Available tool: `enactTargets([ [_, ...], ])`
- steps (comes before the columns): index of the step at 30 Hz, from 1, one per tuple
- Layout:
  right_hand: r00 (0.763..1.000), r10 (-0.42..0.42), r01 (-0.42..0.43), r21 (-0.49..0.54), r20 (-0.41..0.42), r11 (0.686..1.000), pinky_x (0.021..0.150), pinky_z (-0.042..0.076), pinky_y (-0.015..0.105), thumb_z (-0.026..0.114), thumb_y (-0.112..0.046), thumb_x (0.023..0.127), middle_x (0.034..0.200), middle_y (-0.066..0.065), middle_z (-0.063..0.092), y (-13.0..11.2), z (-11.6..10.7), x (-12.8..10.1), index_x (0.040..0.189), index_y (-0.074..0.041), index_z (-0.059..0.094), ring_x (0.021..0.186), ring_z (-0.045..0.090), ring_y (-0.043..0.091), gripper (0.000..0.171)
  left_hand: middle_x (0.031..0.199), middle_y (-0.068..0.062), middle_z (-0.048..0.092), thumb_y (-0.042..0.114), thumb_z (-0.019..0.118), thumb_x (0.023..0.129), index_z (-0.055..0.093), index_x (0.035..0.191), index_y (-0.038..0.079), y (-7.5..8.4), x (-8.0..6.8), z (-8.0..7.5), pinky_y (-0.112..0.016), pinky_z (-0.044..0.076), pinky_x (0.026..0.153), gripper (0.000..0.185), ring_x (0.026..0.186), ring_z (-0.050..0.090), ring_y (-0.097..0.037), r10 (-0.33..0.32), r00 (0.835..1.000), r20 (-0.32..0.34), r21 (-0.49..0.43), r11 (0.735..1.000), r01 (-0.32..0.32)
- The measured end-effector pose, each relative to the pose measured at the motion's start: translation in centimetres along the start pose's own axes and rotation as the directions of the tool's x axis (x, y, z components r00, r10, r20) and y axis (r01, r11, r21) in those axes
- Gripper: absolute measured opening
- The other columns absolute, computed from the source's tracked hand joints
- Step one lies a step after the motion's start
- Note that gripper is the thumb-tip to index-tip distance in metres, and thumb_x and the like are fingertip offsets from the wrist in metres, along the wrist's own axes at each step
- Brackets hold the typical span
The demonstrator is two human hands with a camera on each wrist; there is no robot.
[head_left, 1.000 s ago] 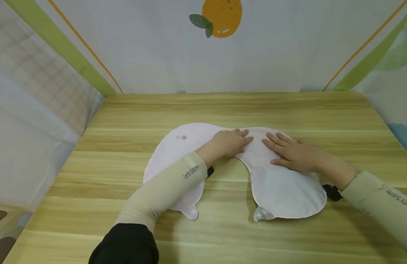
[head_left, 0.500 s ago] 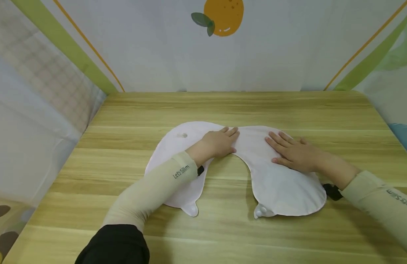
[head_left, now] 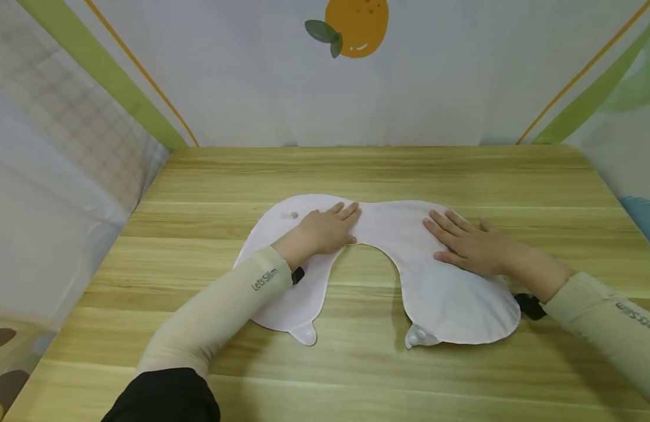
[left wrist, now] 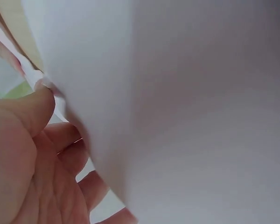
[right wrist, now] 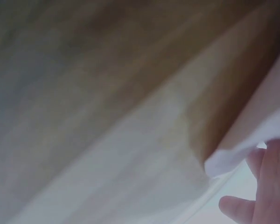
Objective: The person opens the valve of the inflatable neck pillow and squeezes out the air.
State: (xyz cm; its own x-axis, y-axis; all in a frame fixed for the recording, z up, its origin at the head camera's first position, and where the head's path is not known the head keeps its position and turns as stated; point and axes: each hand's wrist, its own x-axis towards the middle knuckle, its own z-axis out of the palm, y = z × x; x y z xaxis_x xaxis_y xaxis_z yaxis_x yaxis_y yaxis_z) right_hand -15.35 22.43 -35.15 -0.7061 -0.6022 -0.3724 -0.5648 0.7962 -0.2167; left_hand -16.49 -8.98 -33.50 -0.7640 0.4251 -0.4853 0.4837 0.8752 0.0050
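Two hands lie flat on a white U-shaped inflatable pillow (head_left: 441,293), deflated and spread on the wooden table (head_left: 356,170) near its middle, the open end of the U toward the near edge. Its cover looks soft, matte and faintly pink-white, smooth with only slight creases. Each lobe ends at the near side in a small rounded translucent tab (head_left: 303,334), the right one (head_left: 417,338) looking like a valve. A small round mark (head_left: 290,215) shows on the far left of the pillow.

The left hand (head_left: 325,230) presses the top of the left lobe, fingers straight and close together, pointing far-right. The right hand (head_left: 469,246) presses the right lobe, fingers straight and slightly spread, pointing far-left. Both forearms wear pale beige sleeves printed with lettering; a black cuff covers the left upper arm at the near edge, and a black strap shows at each wrist.

Pale yellow-green wood grain runs left to right across the table. Fabric walls printed with an orange fruit (head_left: 356,26) and green stripes enclose it.

From the left wrist only palm and white fabric show, very close; the right wrist view is blurred, with a fabric edge and fingertips cut off at the lower right.
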Motion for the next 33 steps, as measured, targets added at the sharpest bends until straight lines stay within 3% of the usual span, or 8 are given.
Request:
enactTargets([
  [8,1.000,0.009,-0.009,-0.009,-0.001,1.000,0.107,0.008,0.082,0.035,-0.055,0.104,0.169,0.010,0.001,0.1,-0.1,-0.2,0.161,-0.019,0.008,0.154,0.004,0.040,0.073,0.168,0.004,-0.005,0.049,0.033,0.106,0.000,0.161,0.019,-1.6,-0.9,0.4,-0.061,0.021,0.121,0.071,0.156,0.002,-0.024,-0.048,0.999,0.014,-0.020,0.999,0.048],
  [19,1.000,0.009,-0.009,0.002,0.002,1.000,0.106,0.008,0.083,0.036,-0.054,0.104,0.169,0.012,0.002,0.0,-0.2,-0.2,0.161,-0.018,0.008,0.154,0.004,0.041,0.073,0.169,0.003,-0.002,0.053,0.033,0.105,0.003,0.161,0.017,-3.0,-1.6,1.2,-0.065,0.014,0.120,0.073,0.156,0.007,-0.026,-0.093,0.996,-0.013,-0.014,0.996,0.093],
  [33,1.000,0.020,-0.020,0.026,0.001,0.999,0.106,0.004,0.083,0.037,-0.057,0.103,0.169,0.010,0.002,0.1,0.0,-0.5,0.161,-0.019,0.009,0.154,0.003,0.041,0.075,0.169,0.002,0.002,0.058,0.040,0.101,0.008,0.161,0.016,-5.2,-2.9,1.5,-0.066,0.016,0.120,0.080,0.156,0.010,-0.029,-0.117,0.993,-0.030,-0.064,0.991,0.115],
])
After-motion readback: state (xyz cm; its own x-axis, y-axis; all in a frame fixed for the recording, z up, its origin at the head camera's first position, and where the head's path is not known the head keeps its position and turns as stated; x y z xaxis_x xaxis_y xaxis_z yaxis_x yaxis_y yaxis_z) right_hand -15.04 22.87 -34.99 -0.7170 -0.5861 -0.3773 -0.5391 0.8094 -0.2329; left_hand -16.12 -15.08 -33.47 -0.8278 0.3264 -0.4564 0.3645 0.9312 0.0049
